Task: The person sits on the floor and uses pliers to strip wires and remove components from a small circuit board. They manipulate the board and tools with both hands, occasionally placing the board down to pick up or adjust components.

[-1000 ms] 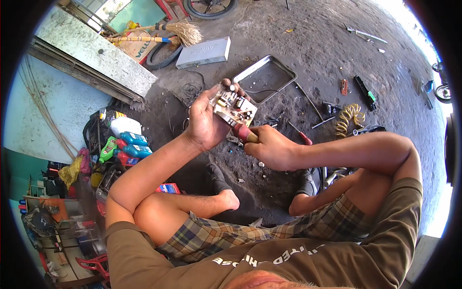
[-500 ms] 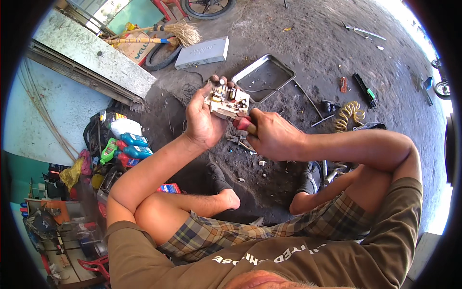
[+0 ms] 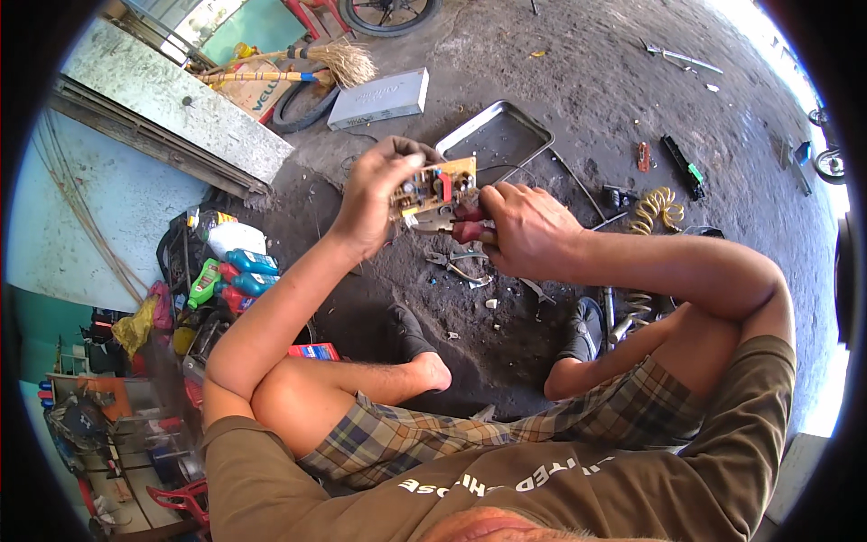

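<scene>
My left hand (image 3: pixel 375 194) grips a small tan circuit board (image 3: pixel 435 183) by its left side, tilted so its components face me. Small parts stand on the board, a red one among them. My right hand (image 3: pixel 533 226) is closed round the red handles of pliers (image 3: pixel 468 228). The metal jaws reach left to the board's lower edge, near a small whitish piece; whether they grip it I cannot tell. On the dirt floor below lies a second pair of pliers (image 3: pixel 459 265).
Beyond my hands sits a metal tray (image 3: pixel 503 110) with small bits inside. A grey box (image 3: pixel 379 98) and a straw broom (image 3: pixel 343 63) lie at the far left. To the right are a coiled yellow hose (image 3: pixel 657 210) and a black-green strip (image 3: pixel 684 169). Several bottles (image 3: pixel 256 273) stand left.
My left hand has turned the circuit board to a steeper tilt, its fingers now over the top. The pliers have swung so their jaws show below the board's edge.
</scene>
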Demonstrator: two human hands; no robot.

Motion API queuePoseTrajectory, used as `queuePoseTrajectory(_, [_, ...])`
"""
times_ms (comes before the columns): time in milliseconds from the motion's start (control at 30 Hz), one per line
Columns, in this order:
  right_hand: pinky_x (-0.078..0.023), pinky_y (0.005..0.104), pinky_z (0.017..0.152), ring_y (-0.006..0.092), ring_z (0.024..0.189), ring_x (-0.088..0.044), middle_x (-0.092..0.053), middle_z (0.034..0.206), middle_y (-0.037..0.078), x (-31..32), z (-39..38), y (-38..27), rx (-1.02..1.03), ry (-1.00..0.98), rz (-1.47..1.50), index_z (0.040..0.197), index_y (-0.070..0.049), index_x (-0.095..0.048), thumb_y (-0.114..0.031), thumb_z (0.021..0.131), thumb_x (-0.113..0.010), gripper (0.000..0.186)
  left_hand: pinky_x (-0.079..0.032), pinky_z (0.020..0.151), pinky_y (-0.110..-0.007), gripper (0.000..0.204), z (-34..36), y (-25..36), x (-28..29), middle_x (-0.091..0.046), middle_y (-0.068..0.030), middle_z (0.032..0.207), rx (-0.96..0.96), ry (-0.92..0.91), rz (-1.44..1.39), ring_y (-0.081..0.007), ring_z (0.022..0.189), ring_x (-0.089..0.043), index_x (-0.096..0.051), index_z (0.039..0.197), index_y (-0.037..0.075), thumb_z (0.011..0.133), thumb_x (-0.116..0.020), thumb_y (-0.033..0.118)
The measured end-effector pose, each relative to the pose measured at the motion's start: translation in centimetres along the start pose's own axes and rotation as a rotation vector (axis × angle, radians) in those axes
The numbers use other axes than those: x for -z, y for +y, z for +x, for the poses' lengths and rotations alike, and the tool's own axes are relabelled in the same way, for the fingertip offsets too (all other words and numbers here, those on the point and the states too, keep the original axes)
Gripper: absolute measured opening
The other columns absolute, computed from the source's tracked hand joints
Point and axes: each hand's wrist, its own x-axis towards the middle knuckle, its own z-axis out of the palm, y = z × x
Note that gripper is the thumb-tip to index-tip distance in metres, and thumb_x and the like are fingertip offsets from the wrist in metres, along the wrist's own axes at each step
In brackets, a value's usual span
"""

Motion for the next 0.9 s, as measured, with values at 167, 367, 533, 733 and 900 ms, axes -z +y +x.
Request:
queuePoseTrajectory(167, [-0.056, 0.0539, 0.090, 0.0432, 0.102, -0.070, -0.067, 0.104, 0.024, -0.2, -0.3, -0.1, 0.005, -0.061, -0.036, 0.111, 0.003, -0.058, -0.034, 0.093, -0.073, 0.044, -0.057, 0.067, -0.025, 0.033, -0.2, 0.0, 1.6, -0.071, -0.0029, 0.090, 0.102, -0.048, 0.257, -0.0081, 0.075, -0.069, -0.067, 0.103, 0.003, 0.110, -0.058, 0.034])
queuePoseTrajectory(367, [-0.053, 0.0518, 0.089, 0.0401, 0.101, -0.067, -0.064, 0.103, 0.019, -0.6, 0.0, 0.6, 0.092, 0.108, -0.037, 0.110, -0.002, -0.056, -0.030, 0.088, -0.076, 0.041, -0.039, 0.041, -0.021, 0.033, -0.7, -0.1, 2.3, -0.069, -0.0013, 0.079, 0.339, 0.043, -0.113, -0.0049, 0.055, -0.057, -0.065, 0.095, 0.009, 0.110, -0.058, 0.037])
queuePoseTrajectory(533, [-0.051, 0.0494, 0.086, 0.0379, 0.098, -0.065, -0.061, 0.100, 0.016, 0.8, 0.9, 1.1, 0.172, 0.195, -0.123, 0.111, -0.003, -0.056, -0.029, 0.085, -0.078, 0.043, -0.034, 0.040, -0.022, 0.029, -0.7, -0.1, 1.2, -0.067, -0.0029, 0.078, 0.454, 0.220, -0.316, -0.0070, 0.053, -0.053, -0.064, 0.102, 0.012, 0.110, -0.059, 0.039])
queuePoseTrajectory(733, [-0.055, 0.0517, 0.079, 0.0439, 0.099, -0.068, -0.068, 0.105, 0.021, -1.0, 0.3, 1.6, 0.064, -0.266, 0.209, 0.104, -0.001, -0.060, -0.025, 0.090, -0.071, 0.030, -0.038, 0.043, -0.027, 0.037, -0.5, -1.5, 2.0, -0.068, -0.0058, 0.080, 0.319, 0.290, -0.264, -0.0124, 0.055, -0.055, -0.063, 0.106, 0.012, 0.110, -0.056, 0.048])
queuePoseTrajectory(900, [-0.059, 0.0383, 0.076, 0.0269, 0.090, -0.073, -0.071, 0.101, 0.012, -3.5, -1.3, 2.8, -0.414, -0.764, 0.969, 0.119, 0.000, -0.067, -0.023, 0.095, -0.066, 0.032, -0.044, 0.045, -0.031, 0.046, -0.2, -2.3, 1.7, -0.071, -0.0091, 0.084, 0.296, 0.277, -0.228, -0.0189, 0.059, -0.065, -0.063, 0.108, 0.008, 0.109, -0.055, 0.053])
